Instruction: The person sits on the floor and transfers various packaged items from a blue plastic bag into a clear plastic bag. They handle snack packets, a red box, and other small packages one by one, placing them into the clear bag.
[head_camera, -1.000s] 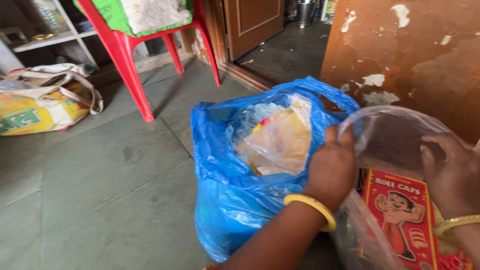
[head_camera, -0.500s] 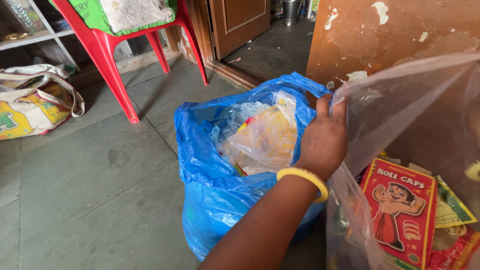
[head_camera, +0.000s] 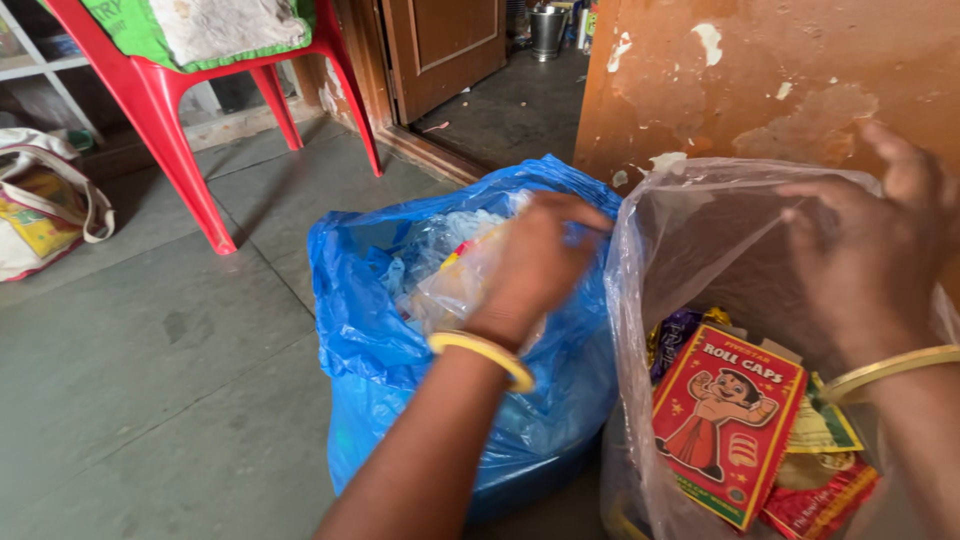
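Nearest the camera, a clear plastic bag (head_camera: 660, 300) stands on the floor against the peeling orange wall (head_camera: 760, 90), its mouth held wide so that its contents are exposed: a red cardboard box with a cartoon figure (head_camera: 725, 435) is leaned inside, with smaller bright packets (head_camera: 820, 470) beside it. The bag's far rim is gripped by the right hand (head_camera: 865, 260); its grip is pressed together on the thin film, which keeps the opening taut and upright.

Just beside it, touching it, a blue plastic bag (head_camera: 400, 350) is slumped open on the floor. The left hand (head_camera: 535, 265) is reached into its mouth, blurred by motion, the fingers curled over crumpled clear wrappers (head_camera: 450, 265); whether anything is actually pinched cannot be told.

Farther off, a red plastic chair (head_camera: 170, 110) draped with a green cloth stands toward the floor's far left corner, a printed cloth bag (head_camera: 45, 210) lies at the left edge, and a wooden door (head_camera: 445, 40) is open beyond.
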